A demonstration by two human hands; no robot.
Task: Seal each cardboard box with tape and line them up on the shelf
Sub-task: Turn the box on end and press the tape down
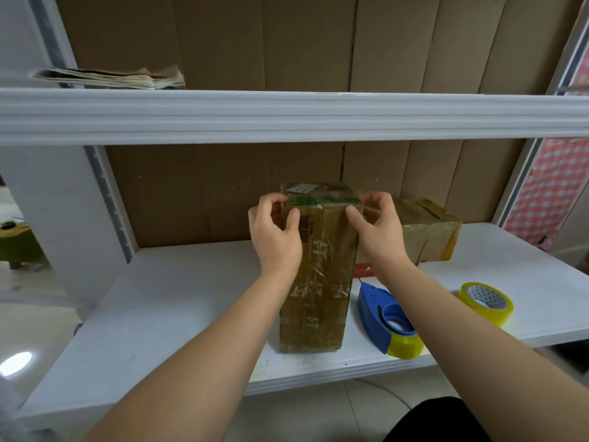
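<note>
A long brown cardboard box, wrapped in glossy tape with printed characters, lies lengthwise on the white shelf, its far end raised. My left hand grips the far left top edge, thumb on top. My right hand grips the far right top edge the same way. A second taped box sits behind to the right against the back panel. A blue tape dispenser with yellow tape lies just right of the box. A loose yellow tape roll lies further right.
The upper shelf rail crosses just above the work area and carries a stack of folded papers. Cardboard sheets line the back. A red checked cloth hangs at the right. Tiled floor lies below.
</note>
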